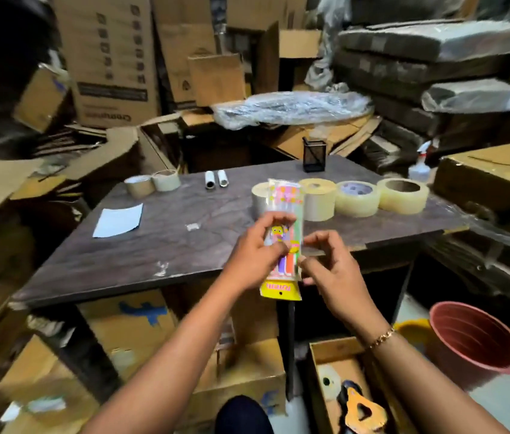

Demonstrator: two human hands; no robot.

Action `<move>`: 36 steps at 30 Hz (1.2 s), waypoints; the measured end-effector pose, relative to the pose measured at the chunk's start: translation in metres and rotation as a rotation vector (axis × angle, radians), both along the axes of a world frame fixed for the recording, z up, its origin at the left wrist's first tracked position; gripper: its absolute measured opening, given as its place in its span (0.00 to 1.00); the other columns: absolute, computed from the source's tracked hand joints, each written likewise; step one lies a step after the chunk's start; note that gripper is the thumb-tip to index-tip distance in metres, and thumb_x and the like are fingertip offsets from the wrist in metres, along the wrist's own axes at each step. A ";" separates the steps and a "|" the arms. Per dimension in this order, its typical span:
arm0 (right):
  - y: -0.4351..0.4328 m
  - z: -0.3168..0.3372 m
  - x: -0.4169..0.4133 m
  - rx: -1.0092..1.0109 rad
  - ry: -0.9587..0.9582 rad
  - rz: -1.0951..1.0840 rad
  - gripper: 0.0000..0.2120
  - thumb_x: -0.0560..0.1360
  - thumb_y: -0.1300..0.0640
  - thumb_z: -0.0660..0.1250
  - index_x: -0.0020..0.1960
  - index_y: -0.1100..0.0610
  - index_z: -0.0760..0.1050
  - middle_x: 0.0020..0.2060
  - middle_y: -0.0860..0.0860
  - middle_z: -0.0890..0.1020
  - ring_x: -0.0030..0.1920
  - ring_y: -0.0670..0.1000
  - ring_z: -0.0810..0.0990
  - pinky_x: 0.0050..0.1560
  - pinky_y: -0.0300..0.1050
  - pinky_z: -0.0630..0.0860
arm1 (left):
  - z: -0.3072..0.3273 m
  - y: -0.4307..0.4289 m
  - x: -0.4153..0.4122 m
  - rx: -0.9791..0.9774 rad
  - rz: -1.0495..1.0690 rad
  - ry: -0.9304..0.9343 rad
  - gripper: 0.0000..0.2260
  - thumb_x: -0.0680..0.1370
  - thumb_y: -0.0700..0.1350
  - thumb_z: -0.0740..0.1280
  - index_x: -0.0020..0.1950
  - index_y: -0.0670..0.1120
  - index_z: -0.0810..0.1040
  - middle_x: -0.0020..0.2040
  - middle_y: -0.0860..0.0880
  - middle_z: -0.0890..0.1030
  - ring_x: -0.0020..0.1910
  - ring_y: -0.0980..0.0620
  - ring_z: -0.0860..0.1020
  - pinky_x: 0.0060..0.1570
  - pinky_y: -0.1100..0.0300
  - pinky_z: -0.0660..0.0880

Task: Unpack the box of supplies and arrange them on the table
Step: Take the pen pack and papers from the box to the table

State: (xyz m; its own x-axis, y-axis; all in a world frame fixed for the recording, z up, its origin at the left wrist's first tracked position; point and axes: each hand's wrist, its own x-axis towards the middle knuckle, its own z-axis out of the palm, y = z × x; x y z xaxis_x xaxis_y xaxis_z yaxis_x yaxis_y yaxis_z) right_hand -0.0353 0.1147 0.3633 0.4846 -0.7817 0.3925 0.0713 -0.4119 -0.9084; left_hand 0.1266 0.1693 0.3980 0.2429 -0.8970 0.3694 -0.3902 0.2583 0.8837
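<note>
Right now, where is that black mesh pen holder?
In the head view the black mesh pen holder stands upright at the far edge of the table, right of centre, behind the row of tape rolls, with nothing touching it.

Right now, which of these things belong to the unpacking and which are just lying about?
Part of the job:
- colourful packet, held by left hand and right hand
- big tape rolls on the table
- open box on the floor

Just lying about:
- red bucket
- spray bottle
- stacked cartons

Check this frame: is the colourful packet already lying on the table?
No, both the left hand and right hand hold the packet above the table.
</note>
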 end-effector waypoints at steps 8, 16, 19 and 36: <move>-0.045 0.046 0.116 -0.088 0.427 0.051 0.18 0.71 0.60 0.67 0.60 0.48 0.79 0.52 0.53 0.83 0.51 0.54 0.82 0.53 0.54 0.81 | 0.019 -0.045 0.098 0.244 0.285 0.171 0.16 0.76 0.30 0.64 0.59 0.47 0.74 0.53 0.40 0.78 0.38 0.51 0.77 0.36 0.64 0.77; -0.057 0.024 0.125 -0.216 0.688 -0.034 0.20 0.69 0.47 0.65 0.61 0.43 0.78 0.58 0.49 0.83 0.61 0.52 0.79 0.63 0.51 0.75 | -0.011 -0.041 0.118 0.620 0.495 -0.650 0.22 0.78 0.60 0.58 0.73 0.65 0.65 0.76 0.48 0.65 0.74 0.40 0.61 0.70 0.40 0.55; -0.053 0.023 0.105 -0.227 0.543 -0.002 0.19 0.72 0.51 0.69 0.63 0.47 0.77 0.59 0.49 0.83 0.58 0.48 0.80 0.63 0.50 0.75 | -0.012 -0.036 0.103 0.453 0.526 -0.646 0.23 0.78 0.59 0.60 0.74 0.62 0.65 0.72 0.50 0.69 0.72 0.44 0.64 0.68 0.44 0.58; -0.071 -0.169 -0.167 0.263 0.381 -0.488 0.06 0.72 0.50 0.68 0.49 0.47 0.79 0.43 0.47 0.84 0.44 0.52 0.83 0.52 0.62 0.79 | -0.170 -0.079 -0.118 0.120 -0.192 -0.692 0.12 0.76 0.54 0.63 0.59 0.56 0.76 0.55 0.56 0.77 0.57 0.53 0.76 0.55 0.54 0.75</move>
